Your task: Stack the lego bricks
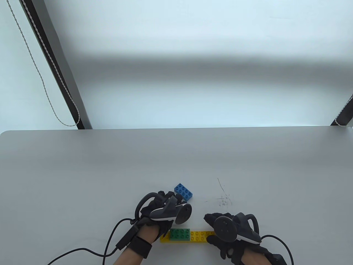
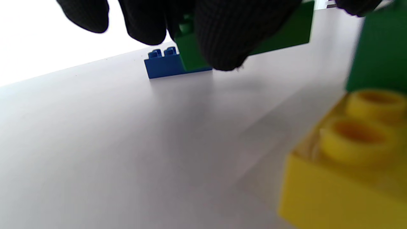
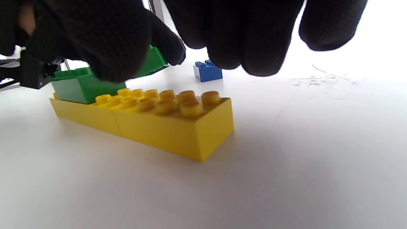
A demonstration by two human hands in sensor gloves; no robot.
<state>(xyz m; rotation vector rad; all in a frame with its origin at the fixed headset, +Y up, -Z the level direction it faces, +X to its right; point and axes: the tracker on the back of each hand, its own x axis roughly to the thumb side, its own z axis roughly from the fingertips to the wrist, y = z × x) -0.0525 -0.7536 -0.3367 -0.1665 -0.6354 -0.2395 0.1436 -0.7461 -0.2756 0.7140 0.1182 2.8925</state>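
Observation:
Two yellow bricks point(image 1: 199, 236) lie end to end near the table's front edge, also in the right wrist view point(image 3: 152, 127). A green brick point(image 1: 179, 234) sits on their left part. My left hand point(image 1: 165, 205) grips a second green brick point(image 2: 286, 31) just above the table, left of the row. The right wrist view shows this held brick tilted point(image 3: 154, 60); the table view hides it under the hand. A blue brick point(image 1: 183, 191) lies beyond the left hand. My right hand point(image 1: 218, 222) hovers over the row's right end, its fingers point(image 3: 248, 38) spread above the studs and holding nothing.
Faint scratch marks point(image 1: 223, 198) lie on the grey table point(image 1: 82, 171) right of the blue brick. The table's far edge point(image 1: 176, 128) runs across the middle of the view. Glove cables point(image 1: 110, 248) trail off at the front.

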